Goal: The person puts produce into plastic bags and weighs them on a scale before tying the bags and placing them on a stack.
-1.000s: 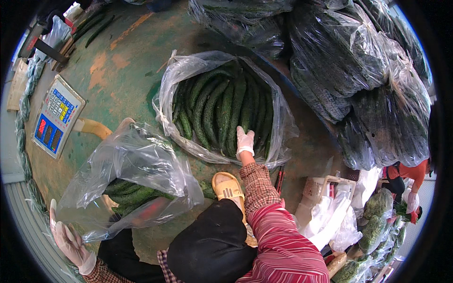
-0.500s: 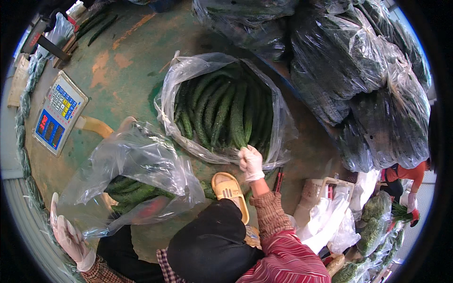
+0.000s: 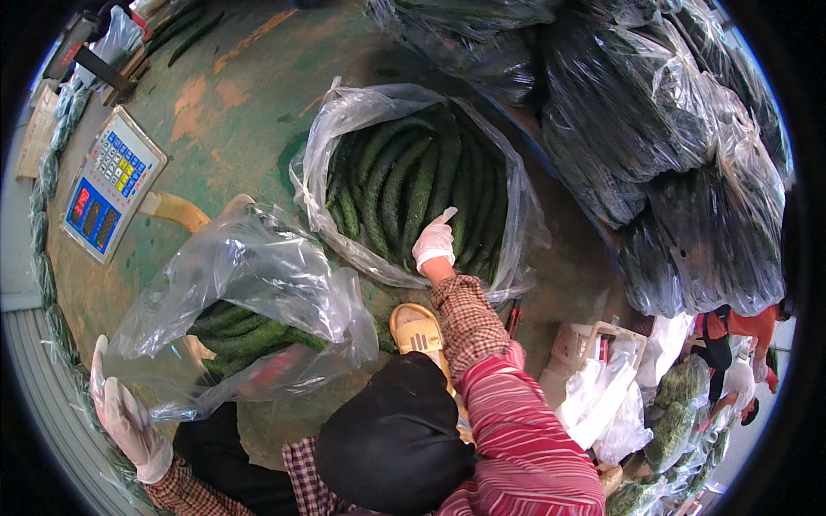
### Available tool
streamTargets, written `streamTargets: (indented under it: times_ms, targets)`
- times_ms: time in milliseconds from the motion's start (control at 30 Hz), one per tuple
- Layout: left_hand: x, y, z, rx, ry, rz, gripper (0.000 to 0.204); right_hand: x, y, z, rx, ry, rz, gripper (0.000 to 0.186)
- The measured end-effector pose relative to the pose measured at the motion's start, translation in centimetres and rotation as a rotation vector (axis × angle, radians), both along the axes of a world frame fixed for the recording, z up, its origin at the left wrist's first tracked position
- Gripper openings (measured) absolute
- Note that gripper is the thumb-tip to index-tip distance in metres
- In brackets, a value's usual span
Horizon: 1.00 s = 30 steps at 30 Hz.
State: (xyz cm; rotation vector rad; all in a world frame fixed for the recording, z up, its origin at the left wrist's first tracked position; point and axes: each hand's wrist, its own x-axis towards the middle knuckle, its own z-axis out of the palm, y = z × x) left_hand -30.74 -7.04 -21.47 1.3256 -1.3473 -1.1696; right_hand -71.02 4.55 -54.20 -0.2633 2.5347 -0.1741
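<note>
My right hand [image 3: 434, 244], in a pale thin glove, lies on the near side of a heap of long, bumpy cucumbers [image 3: 391, 193]. One finger stretches out over them and nothing is gripped. The cucumbers fill an open clear plastic bag [image 3: 311, 215] on the floor, its rim folded outward. At the far left, my gloved left hand [image 3: 129, 421] is open with fingers extended, beside a second clear bag [image 3: 249, 258]. Inside that bag lie more cucumbers [image 3: 249, 337], partly veiled by the plastic.
A scale display [image 3: 114, 185] with lit digits stands left. Large bags of dark produce [image 3: 637, 112] are piled at the back right. Below them sit a white crate [image 3: 572, 348] and white plastic bags [image 3: 594, 400]. A yellow slipper [image 3: 415, 331] is near the middle; another person [image 3: 740, 331] is far right.
My right hand has let go of a cucumber's near end and moved forward and left onto the heap. My left hand stays almost in place. The view has shifted slightly.
</note>
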Motion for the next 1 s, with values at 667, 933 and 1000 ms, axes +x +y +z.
streamTargets:
  times_ms: [667,933,1000]
  targets:
    - [3.5,-0.3,-0.6,0.04,0.219,-0.1,0.04,3.9,10.3,24.3,-1.737,-1.616,-0.563,0.079]
    - [4.6,0.4,1.7,0.147,0.353,-0.043,0.046,1.1,12.7,27.4,-1.371,-1.533,0.218,0.082]
    - [5.1,0.0,1.9,0.187,0.437,-0.092,0.05,1.6,12.3,31.1,-1.205,-1.369,0.187,0.083]
